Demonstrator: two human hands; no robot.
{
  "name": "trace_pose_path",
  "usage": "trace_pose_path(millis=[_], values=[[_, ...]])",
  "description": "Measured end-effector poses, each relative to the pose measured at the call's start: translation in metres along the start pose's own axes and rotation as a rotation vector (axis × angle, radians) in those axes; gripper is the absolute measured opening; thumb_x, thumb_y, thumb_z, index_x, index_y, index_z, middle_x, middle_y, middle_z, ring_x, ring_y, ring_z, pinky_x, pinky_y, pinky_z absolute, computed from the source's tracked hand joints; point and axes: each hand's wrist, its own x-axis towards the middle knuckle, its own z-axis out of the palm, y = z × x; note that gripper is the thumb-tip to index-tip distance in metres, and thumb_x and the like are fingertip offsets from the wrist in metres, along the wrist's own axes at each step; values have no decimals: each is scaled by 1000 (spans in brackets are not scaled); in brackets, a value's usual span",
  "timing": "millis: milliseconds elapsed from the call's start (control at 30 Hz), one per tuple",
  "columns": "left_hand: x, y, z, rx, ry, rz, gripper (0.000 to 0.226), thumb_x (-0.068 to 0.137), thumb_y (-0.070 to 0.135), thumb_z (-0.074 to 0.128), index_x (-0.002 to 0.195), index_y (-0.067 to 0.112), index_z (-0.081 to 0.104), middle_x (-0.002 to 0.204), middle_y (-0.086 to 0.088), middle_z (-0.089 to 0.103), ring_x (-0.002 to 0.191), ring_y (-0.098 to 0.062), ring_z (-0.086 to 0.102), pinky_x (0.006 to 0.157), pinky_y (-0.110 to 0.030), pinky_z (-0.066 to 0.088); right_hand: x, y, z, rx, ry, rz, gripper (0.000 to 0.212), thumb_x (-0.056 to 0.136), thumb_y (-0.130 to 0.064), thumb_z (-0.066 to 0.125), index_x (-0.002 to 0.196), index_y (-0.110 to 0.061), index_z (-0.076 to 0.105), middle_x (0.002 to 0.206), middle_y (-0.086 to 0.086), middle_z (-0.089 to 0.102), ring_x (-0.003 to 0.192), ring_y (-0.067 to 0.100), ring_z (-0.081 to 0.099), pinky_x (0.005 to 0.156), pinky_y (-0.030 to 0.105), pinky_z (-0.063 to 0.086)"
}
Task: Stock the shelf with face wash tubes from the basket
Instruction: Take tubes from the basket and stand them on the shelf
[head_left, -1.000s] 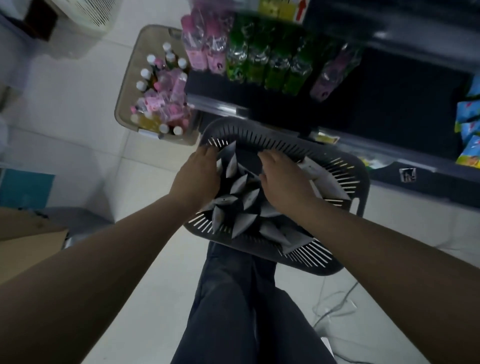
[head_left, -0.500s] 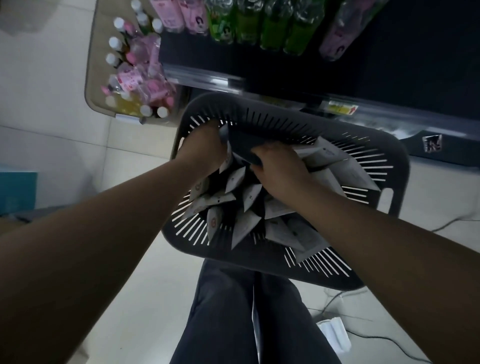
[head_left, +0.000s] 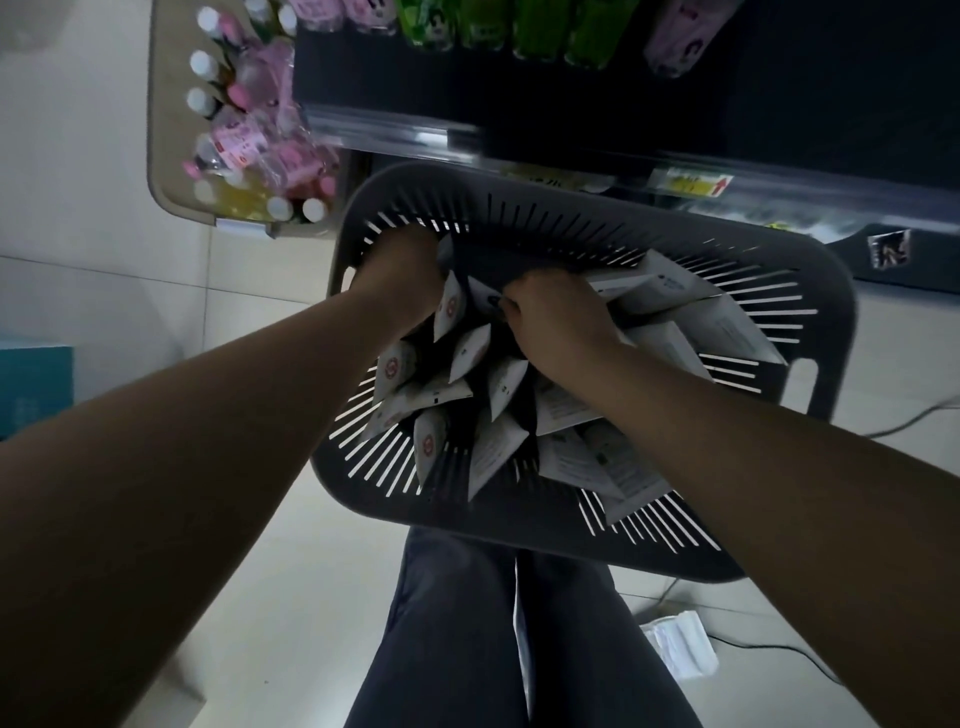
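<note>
Both hands in the basket (head_left: 571, 193) of face wash tubes (head_left: 470, 353), just in front of the shelf (head_left: 395, 124).
Left hand (head_left: 400, 280): fingers buried among tubes at the far left corner, grasp not discernible. Right hand (head_left: 558, 332): fingers curled, pinching the end of one tube (head_left: 483, 299) near the far wall. Other tubes piled loose in the basket.

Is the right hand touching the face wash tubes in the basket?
Touching. The head view shows the right hand down among the face wash tubes in the basket, its curled fingers on one tube's end.
</note>
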Motion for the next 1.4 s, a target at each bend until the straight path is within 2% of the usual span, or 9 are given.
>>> trace_pose_path(millis=[267,433,533,667,800,933,1100,1233,1400], values=[[-13,0,-10,187,47,116,27,87,1,43,105,0,62,107,-23,65,101,-41,61,70,-36,45,-5,-2,-12,68,9,48,27,96,-8,44,71,-9,55,86,12,62,83,27,59,62,27,33],[-28,6,-30,244,75,164,26,84,-3,46,105,1,61,106,-23,65,99,-41,62,70,-38,47,-14,-7,-31,108,20,78,44,94,-8,46,53,-17,34,71,6,50,76,27,59,60,28,36],[-39,11,-44,298,116,217,31,83,-6,43,108,0,61,104,-23,66,96,-40,63,66,-36,44,-20,-10,-47,115,6,92,41,93,-5,48,54,-15,39,62,2,45,68,24,55,53,25,34],[-55,17,-64,328,126,248,35,86,-5,42,116,1,60,111,-21,65,101,-37,63,74,-37,49,-29,-15,-69,96,27,107,35,94,-4,48,59,-12,46,62,3,47,65,21,52,44,24,24],[-72,21,-86,355,181,272,40,86,-6,42,121,6,58,110,-19,65,100,-36,63,74,-37,48,-41,-21,-97,100,49,121,25,95,-7,48,75,-6,63,78,9,60,72,24,59,54,25,38],[-92,23,-107,329,258,291,32,90,-4,40,111,6,62,101,-19,67,94,-37,64,72,-39,50,-58,-26,-127,102,55,107,36,94,-7,47,59,-15,46,76,7,55,72,23,56,46,26,28],[-117,29,-134,303,302,336,26,87,-3,44,102,7,64,99,-16,67,92,-35,63,73,-40,52,-82,-36,-170,49,78,70,26,93,-5,46,68,-11,52,76,7,57,74,25,58,51,28,34],[-140,39,-162,316,333,354,24,88,1,48,100,9,68,98,-13,70,89,-32,66,74,-41,55,-102,-44,-206,12,84,70,18,92,-4,47,84,-4,62,86,9,63,74,24,58,51,26,35],[-173,60,-205,341,373,339,26,90,2,46,101,10,67,96,-9,67,86,-25,64,64,-30,44,-134,-56,-254,-10,150,43,20,91,-4,46,83,-2,64,82,11,64,71,25,60,58,31,44]])
